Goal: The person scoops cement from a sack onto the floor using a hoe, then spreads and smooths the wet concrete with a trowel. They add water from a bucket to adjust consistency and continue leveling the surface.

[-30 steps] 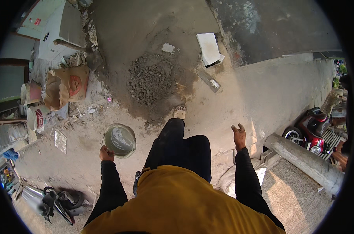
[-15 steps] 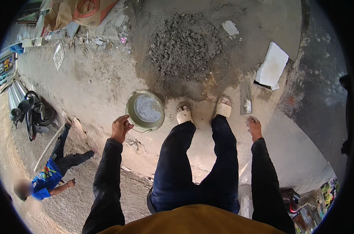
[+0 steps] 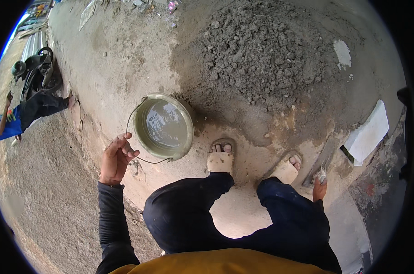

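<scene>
My left hand (image 3: 117,159) has its fingers hooked round the thin wire handle (image 3: 133,119) of a pale green bucket (image 3: 188,132). The handle is raised toward the hand, and the bucket stands on the ground with grey, watery liquid (image 3: 166,125) inside. Over on the right, my right hand (image 3: 319,189) is down at the grip of a flat rectangular plastering trowel (image 3: 324,155). Its fingers look closed on the grip, though they are partly hidden. The trowel blade lies on the concrete, next to my right sandal (image 3: 284,171).
A wide heap of wet grey mortar (image 3: 266,55) lies beyond my feet. A white slab (image 3: 367,132) covers part of a dark hole at right. Another person (image 3: 29,112) is at the far left, near a dark machine-like object (image 3: 38,68). A step edge runs along the left.
My body has bent lower and the view has come closer to the ground. The left hand has taken hold of the bucket's handle; the right hand has gone down to the trowel.
</scene>
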